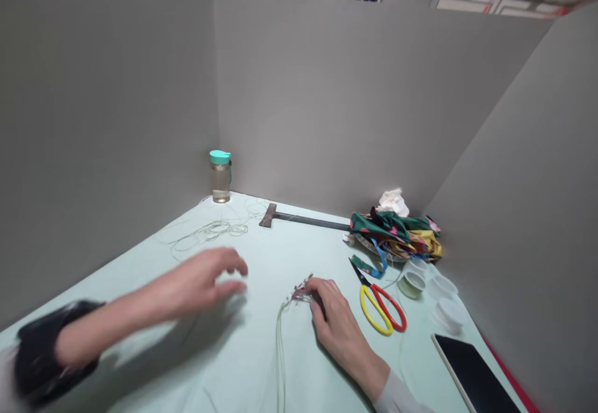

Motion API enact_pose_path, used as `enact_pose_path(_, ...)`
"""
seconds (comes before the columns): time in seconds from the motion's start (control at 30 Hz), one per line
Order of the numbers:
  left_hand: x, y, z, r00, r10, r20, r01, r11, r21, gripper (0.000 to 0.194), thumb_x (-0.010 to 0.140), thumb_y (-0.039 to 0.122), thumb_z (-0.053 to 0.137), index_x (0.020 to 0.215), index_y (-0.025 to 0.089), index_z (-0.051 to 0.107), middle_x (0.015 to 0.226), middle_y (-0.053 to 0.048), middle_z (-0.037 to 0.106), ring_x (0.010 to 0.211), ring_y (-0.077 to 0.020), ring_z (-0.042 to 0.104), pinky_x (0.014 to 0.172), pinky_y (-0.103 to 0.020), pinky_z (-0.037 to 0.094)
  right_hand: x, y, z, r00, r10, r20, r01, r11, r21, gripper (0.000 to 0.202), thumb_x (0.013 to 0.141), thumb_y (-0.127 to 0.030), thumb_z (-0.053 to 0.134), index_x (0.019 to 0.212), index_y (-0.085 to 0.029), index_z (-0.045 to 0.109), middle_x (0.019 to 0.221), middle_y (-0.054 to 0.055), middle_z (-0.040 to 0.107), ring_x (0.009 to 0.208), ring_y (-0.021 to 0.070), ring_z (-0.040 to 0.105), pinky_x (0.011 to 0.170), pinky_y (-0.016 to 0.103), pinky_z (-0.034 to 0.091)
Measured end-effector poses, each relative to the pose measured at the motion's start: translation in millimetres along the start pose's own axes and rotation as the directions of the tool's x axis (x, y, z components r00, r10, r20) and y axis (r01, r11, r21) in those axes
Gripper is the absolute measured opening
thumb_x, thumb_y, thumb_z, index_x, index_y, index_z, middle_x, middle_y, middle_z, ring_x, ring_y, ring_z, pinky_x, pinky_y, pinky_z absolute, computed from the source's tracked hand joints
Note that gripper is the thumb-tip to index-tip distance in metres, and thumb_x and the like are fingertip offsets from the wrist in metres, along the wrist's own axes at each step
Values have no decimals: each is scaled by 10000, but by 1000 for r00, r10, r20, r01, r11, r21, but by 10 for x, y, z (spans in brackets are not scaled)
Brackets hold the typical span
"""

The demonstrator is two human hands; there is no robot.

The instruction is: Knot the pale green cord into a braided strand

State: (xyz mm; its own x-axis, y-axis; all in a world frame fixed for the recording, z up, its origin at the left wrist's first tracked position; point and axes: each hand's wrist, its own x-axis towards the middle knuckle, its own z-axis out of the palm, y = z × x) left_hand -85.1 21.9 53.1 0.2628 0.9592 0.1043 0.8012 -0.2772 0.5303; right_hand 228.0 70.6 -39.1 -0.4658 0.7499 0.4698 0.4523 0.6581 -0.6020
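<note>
My left hand (205,282) is held over the left middle of the table, slightly blurred, its thumb and fingers apart and nothing between them. With curled fingers, my right hand (339,322) rests on the table and grips the right end of a small knotted cord piece (299,293), purple and pale green. Part of that piece is hidden under the fingertips. Long pale green cords (279,351) trail from its left side toward the front edge. Just right of my right hand lie scissors (383,307) with one yellow and one red handle, blades pointing away.
At the back left stands a bottle (221,179) with a turquoise lid, near loose thread (215,229). A hammer-like tool (303,220) reaches toward a pile of colourful cloth (397,229). On the right are clear round containers (448,313) and a dark-screened tablet (474,372). Grey partitions (327,101) enclose the table.
</note>
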Motion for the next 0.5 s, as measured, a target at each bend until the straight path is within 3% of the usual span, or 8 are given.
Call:
enact_pose_path(0.1, 655, -560, -473, 951, -233, -204, 230, 973, -37, 294, 1041, 392, 735, 1249, 184, 724, 1271, -87, 749, 1072, -290, 748, 925, -489, 654, 6, -28, 8, 999, -41, 1, 41, 999, -36, 275, 1000, -40, 461, 1078, -222, 653, 1053, 55, 738, 1002, 237, 710, 906, 417, 617)
enact_pose_path(0.17, 983, -888, -689, 862, -359, -357, 341, 933, -116, 350, 1044, 372, 736, 1338, 188, 686, 1342, -112, 724, 1112, -294, 744, 933, -507, 659, 10, -34, 8, 998, -60, 1, 60, 997, -54, 318, 963, -11, 442, 1063, -240, 639, 1082, 54, 747, 1012, 234, 718, 892, 388, 622)
enact_pose_path(0.23, 1210, -1147, -814, 745, -452, -491, 412, 890, -193, 379, 1040, 364, 741, 1372, 195, 671, 1387, -119, 704, 1151, -308, 733, 957, -526, 652, 13, -25, 6, 997, -73, 9, 74, 995, -66, 304, 956, -16, 466, 1050, -253, 632, 1100, 46, 754, 1014, 227, 726, 879, 357, 626)
enact_pose_path(0.3, 1376, -1337, -871, 648, -498, -576, 429, 864, -264, 398, 1035, 358, 749, 1390, 200, 663, 1421, -124, 688, 1190, -321, 720, 981, -543, 642, 16, -5, 1, 997, -75, 23, 76, 994, -75, 290, 959, -28, 495, 1057, -262, 634, 1114, 39, 755, 1025, 221, 729, 890, 339, 628)
enact_pose_path(0.37, 1524, -1472, -888, 594, -517, -617, 401, 855, -330, 407, 1034, 358, 750, 1398, 202, 659, 1435, -126, 681, 1202, -324, 715, 989, -549, 639, 19, 15, -6, 997, -67, 38, 70, 994, -81, 292, 966, -41, 512, 1093, -270, 639, 1137, 39, 751, 1053, 220, 728, 918, 334, 626)
enact_pose_path(0.5, 1809, -1635, -886, 571, -511, -642, 279, 857, -433, 404, 1035, 358, 749, 1397, 202, 659, 1431, -126, 683, 1194, -321, 719, 982, -543, 643, 15, 46, -21, 997, -37, 65, 42, 996, -84, 291, 972, -63, 516, 1138, -277, 623, 1141, 37, 744, 1073, 220, 727, 927, 330, 628)
